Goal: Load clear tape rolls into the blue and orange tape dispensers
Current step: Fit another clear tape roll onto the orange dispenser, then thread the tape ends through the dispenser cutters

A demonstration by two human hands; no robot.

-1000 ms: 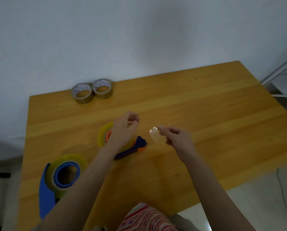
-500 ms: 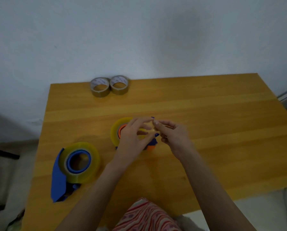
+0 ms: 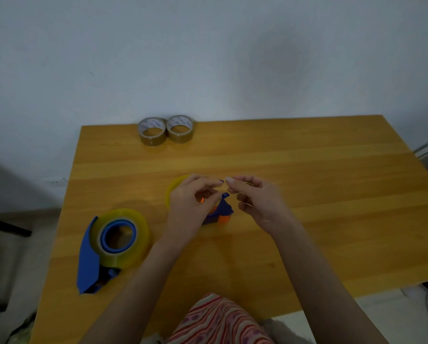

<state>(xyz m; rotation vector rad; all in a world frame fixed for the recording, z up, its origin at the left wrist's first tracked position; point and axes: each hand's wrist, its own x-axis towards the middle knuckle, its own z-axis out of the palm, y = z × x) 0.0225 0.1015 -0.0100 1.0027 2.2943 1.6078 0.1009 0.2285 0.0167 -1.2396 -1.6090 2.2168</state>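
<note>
- Right now the left hand (image 3: 192,204) curls over the orange dispenser (image 3: 219,214), fingers closed on it and its clear roll (image 3: 173,192).
- Meanwhile the right hand (image 3: 255,199) pinches thumb to forefinger near the dispenser's blue tip; whether tape sits in that pinch, I cannot tell.
- Likely step: threading the tape end toward the cutter. Next, a steady pull across the blade seems needed.
- Nearer the left edge of the worktop (image 3: 307,170), the blue dispenser (image 3: 89,256) lies with a roll (image 3: 121,234) on its hub.
- Two brown rolls (image 3: 165,130) sit at the far edge, touching.
</note>
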